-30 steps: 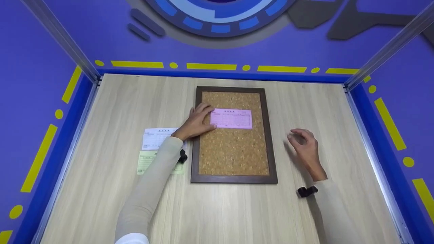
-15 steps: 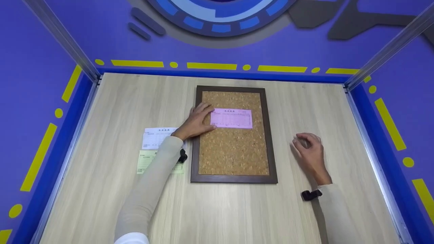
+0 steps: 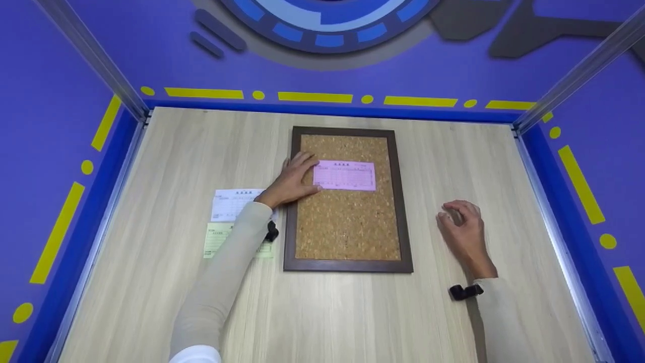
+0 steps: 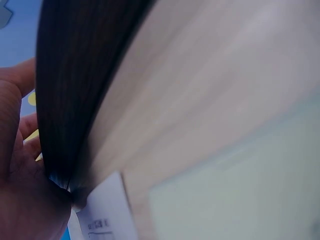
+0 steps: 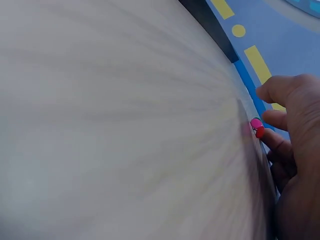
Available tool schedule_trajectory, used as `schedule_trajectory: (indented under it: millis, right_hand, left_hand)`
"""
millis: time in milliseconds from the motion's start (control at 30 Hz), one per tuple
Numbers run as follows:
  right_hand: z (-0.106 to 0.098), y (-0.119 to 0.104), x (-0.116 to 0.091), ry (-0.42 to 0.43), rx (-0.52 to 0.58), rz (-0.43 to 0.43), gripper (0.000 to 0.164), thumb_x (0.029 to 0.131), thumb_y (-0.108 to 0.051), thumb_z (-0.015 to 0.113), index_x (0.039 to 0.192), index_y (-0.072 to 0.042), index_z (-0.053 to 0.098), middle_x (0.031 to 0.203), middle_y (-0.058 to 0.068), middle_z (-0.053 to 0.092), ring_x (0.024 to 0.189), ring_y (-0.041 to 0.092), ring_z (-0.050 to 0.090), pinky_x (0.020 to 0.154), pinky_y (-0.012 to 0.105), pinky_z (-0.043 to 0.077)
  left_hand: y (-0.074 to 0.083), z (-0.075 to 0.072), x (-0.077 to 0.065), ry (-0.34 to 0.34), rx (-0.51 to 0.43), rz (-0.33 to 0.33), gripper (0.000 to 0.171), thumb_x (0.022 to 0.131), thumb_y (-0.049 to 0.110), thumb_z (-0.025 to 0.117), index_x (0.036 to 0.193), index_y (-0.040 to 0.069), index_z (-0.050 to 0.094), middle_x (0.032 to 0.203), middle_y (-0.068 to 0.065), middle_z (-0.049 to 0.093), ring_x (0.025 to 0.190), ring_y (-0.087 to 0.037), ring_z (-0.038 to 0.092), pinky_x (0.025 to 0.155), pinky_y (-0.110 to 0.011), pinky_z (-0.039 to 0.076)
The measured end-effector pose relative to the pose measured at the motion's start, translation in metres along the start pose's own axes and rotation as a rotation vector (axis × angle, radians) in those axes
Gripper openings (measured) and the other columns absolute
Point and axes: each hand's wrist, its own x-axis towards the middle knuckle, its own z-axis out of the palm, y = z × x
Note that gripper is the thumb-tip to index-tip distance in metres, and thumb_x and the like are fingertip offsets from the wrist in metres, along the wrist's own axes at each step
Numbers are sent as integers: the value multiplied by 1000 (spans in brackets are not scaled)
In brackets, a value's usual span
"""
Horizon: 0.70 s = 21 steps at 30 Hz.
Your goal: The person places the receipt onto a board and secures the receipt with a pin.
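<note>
A pink form slip (image 3: 345, 176) lies on the corkboard (image 3: 347, 227), which has a dark brown frame. My left hand (image 3: 292, 184) reaches over the frame's left side, fingertips and thumb pressing the slip's left corners. In the left wrist view the dark frame (image 4: 80, 75) stands large beside that hand. Right of the board, my right hand (image 3: 466, 237) hovers low with bent fingers, thumb and index apart. The right wrist view shows small round pink and red objects (image 5: 257, 127) right by its fingertips; the hand hides them from the head view.
A white slip (image 3: 232, 204) and a pale green slip (image 3: 216, 242) lie left of the board, partly under the left sleeve. Blue panels (image 3: 322, 75) with yellow marks enclose the wooden table (image 3: 347, 312) at the back and both sides.
My right hand has shifted a little right and towards the body, its thumb and index slightly nearer each other. The left hand and the pink slip stay where they were.
</note>
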Motion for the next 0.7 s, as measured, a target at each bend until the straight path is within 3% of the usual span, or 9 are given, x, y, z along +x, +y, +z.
schedule_trajectory:
  millis: [267,700]
  right_hand:
    - [-3,7,-6,21,-86,-79,22,94,0,83,116,3,80,129,19,67,130,30,52,111,31,34]
    - [-3,12,-10,69,-87,-136,15,93,2,84,107,5,80,125,21,69,127,32,55,108,18,33]
  left_hand:
    - [0,0,1,8,-12,24,84,98,38,79,168,10,44,181,-11,27,170,-31,12,133,-68,3]
    - [-1,0,1,5,-6,15,84,98,38,80,168,10,44,181,-12,27,170,-32,11,133,-67,2]
